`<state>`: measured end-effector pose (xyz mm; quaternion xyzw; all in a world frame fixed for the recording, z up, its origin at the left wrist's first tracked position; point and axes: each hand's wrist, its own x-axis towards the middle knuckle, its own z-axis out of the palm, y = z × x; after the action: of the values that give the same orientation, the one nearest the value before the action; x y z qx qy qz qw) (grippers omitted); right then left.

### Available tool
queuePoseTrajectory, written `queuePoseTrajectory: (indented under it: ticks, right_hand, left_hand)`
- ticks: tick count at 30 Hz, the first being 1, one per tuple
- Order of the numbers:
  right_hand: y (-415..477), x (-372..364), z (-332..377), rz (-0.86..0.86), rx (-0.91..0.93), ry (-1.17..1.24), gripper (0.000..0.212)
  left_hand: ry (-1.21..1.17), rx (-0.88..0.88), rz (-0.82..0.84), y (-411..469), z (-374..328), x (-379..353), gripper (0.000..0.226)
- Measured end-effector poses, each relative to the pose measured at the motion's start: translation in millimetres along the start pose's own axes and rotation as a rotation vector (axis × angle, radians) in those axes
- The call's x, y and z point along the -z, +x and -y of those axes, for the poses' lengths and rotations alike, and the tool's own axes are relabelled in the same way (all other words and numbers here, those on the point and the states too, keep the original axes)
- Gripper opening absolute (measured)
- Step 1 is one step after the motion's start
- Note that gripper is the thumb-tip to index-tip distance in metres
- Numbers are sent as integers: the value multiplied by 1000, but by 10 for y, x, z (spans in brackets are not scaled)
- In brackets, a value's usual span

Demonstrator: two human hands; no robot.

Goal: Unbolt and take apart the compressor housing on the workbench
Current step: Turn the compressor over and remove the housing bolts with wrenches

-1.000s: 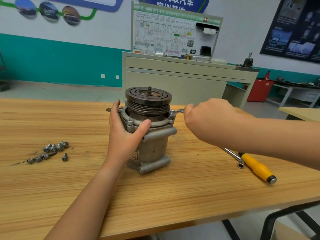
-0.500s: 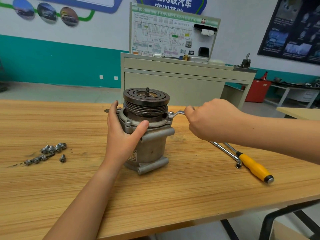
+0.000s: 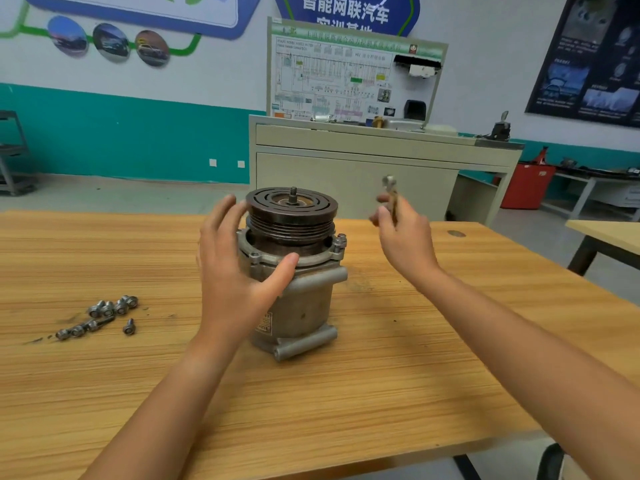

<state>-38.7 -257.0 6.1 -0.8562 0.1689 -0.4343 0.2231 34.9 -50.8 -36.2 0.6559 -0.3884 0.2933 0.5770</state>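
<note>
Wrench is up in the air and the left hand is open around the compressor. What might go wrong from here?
1. The compressor stands on end with the left hand open around it, not gripping; wrench force on the flange bolt might tip it.
2. The right hand only pinches the wrench, which could slip.
3. Loose bolts lie unboxed on the workbench and may roll off.

The left grip [image 3: 235, 282] hides the left flank of the compressor housing [image 3: 304, 306] and part of its label [image 3: 265, 323], whose print is too small to read. The wrench [image 3: 390, 188] in the right grip [image 3: 403, 237] is blurred, its shaft mostly covered. Both forearms [image 3: 156, 410] leave the frame's lower edge.
</note>
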Motion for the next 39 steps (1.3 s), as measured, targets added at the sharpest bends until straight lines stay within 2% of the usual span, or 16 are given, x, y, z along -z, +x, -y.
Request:
queuePoseTrajectory:
  ticks: [2, 4, 7, 9, 15, 24, 29, 32, 34, 39]
  right_hand:
    - [-139, -62, -78, -106, -283, 318, 19]
    - [-277, -139, -112, -103, -389, 441, 18]
    - [-478, -270, -132, -55, -400, 548, 18]
    - [-592, -334, -143, -41, -409, 610, 18]
    - [-752, -433, -195, 56, -557, 810, 17]
    - [-799, -400, -188, 121, -563, 815, 17]
    - [-810, -371, -179, 137, -570, 806, 17]
    - [-813, -355, -181, 138, -566, 797, 18]
    - [-815, -348, -186, 138, -573, 800, 19]
    - [-827, -353, -168, 154, -567, 798, 19]
  left_hand:
    - [154, -314, 106, 132, -118, 20, 41]
    - [325, -504, 347, 342, -266, -10, 28]
    - [648, -541, 778, 659, -428, -131, 25]
    - [783, -552, 929, 819, -449, -198, 29]
    - [789, -602, 1025, 971, -491, -267, 27]
    - [907, -618, 1004, 947, -508, -285, 33]
    - [715, -615, 738, 1244, -848, -207, 49]
    - [584, -610, 563, 1413, -905, -20, 38]
    - [545, -492, 454, 1389, -748, 234, 27]
    - [618, 84, 393, 609, 170, 1150, 17]
